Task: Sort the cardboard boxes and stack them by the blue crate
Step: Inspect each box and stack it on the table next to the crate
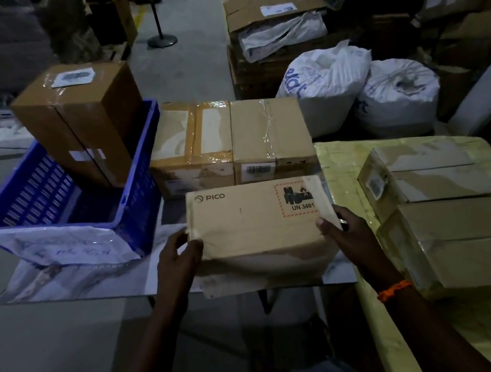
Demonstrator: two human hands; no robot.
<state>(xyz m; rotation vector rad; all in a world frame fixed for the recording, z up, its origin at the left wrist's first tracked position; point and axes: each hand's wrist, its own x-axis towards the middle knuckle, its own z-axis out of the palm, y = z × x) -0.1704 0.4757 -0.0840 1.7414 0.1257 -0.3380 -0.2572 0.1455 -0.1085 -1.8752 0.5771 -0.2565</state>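
Head view: left grip [181, 255] and right grip [343, 234] both hold the PICO box [257, 226], dead centre.
Left fingers curl round its 9 o'clock edge, right fingers round 3 o'clock, thumbs on top. The blue crate [143, 186] sits at 10 o'clock, a tall box [81, 122] standing in it. Two taped boxes [191, 143] lie at 12, just beside the crate. Two more boxes [460, 234] sit at 3 on the yellow tabletop [341, 163].

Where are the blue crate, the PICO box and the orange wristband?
blue crate [145, 183]: head view, on its right side wall.
PICO box [253, 218]: head view, middle of its top face.
orange wristband [394, 290]: head view, middle of the band.
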